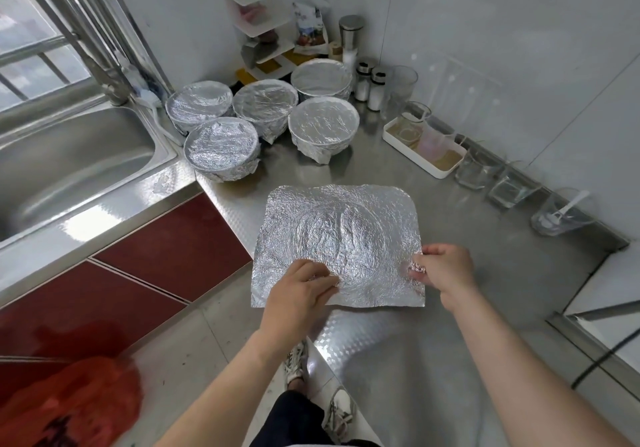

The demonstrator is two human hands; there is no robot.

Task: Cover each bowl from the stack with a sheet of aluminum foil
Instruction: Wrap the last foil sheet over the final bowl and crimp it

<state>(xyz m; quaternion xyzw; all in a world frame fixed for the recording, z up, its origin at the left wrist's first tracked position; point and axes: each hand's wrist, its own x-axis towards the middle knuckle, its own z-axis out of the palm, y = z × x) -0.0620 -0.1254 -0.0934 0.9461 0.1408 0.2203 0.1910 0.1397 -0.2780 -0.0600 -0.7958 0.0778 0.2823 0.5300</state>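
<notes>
A crinkled sheet of aluminum foil is spread over the steel counter, with a round bulge in its middle that suggests a bowl under it; the bowl itself is hidden. My left hand pinches the sheet near its front left corner. My right hand grips the front right edge. Behind the sheet stand several bowls wrapped in foil, among them one at the counter's left edge, one to the right and one at the back.
A steel sink lies to the left with a faucet above it. A white tray with glassware, several glasses and shakers line the right wall. A white corner rack stands at the back. A red bag hangs low left.
</notes>
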